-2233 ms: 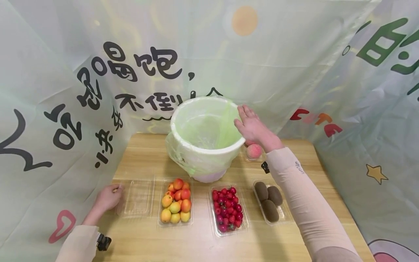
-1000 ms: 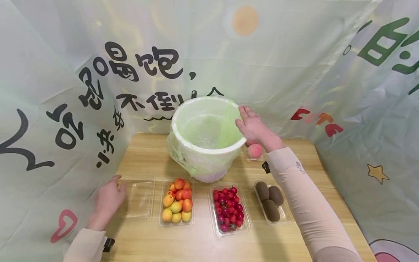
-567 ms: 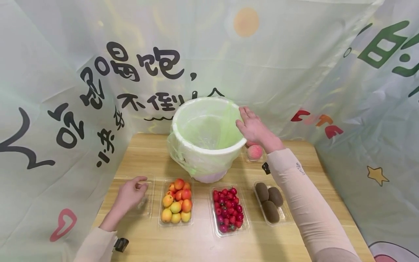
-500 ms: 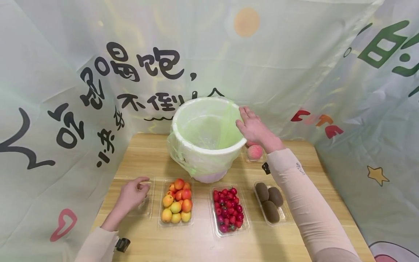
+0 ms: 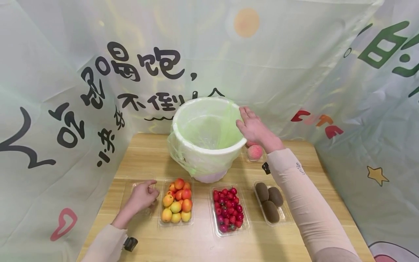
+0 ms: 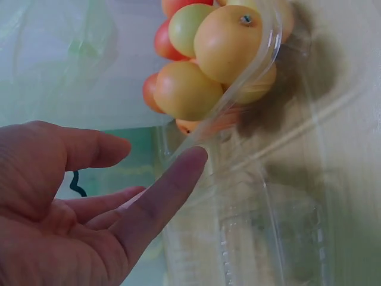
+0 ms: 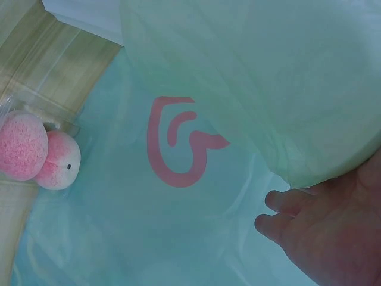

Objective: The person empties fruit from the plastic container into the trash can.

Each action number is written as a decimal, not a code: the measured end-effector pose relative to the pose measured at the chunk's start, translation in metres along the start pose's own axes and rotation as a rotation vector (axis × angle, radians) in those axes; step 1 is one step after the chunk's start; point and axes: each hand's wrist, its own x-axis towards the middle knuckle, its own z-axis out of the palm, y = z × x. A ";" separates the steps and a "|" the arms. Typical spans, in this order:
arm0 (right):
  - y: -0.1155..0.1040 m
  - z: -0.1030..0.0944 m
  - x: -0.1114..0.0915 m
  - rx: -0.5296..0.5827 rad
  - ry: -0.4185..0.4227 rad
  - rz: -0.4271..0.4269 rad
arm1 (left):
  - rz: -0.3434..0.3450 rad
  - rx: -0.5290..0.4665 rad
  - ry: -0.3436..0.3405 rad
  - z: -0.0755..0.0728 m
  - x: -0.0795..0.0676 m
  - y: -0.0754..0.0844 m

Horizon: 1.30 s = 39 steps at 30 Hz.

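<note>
My left hand [image 5: 142, 196] hovers over the clear empty tray [image 6: 274, 238], at the left edge of a clear tray [image 5: 176, 224] filled with apricot-like yellow and orange fruit [image 5: 176, 207]. In the left wrist view its thumb and fingers are parted, with nothing between them; one fingertip [image 6: 196, 156] is right at the fruit tray's rim. My right hand [image 5: 253, 127] rests with straight fingers on the right rim of a white bucket [image 5: 212, 160] lined with a thin green plastic bag [image 5: 229, 123]. In the right wrist view the bag-covered bucket hides part of that hand.
On the wooden table [image 5: 239, 251], a tray of red cherry-like fruit [image 5: 228, 209] stands right of the apricots. Further right is a tray of kiwis [image 5: 270, 202]. Pink peaches [image 5: 254, 151] sit behind, beside the bucket. Printed cloth walls [image 5: 288, 54] enclose the back and sides.
My left hand has moved right, from the empty tray's left side across it to the apricot tray's edge. The right hand has stayed at the bucket rim.
</note>
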 end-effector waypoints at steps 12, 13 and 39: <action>0.001 0.001 0.000 0.006 0.005 0.005 | -0.014 0.058 -0.025 0.018 0.005 -0.003; 0.001 0.001 0.000 0.007 0.004 0.004 | -0.012 0.065 -0.020 0.019 0.005 -0.004; 0.002 -0.002 -0.001 0.030 -0.027 0.023 | -0.089 -0.021 -0.058 0.045 0.009 -0.014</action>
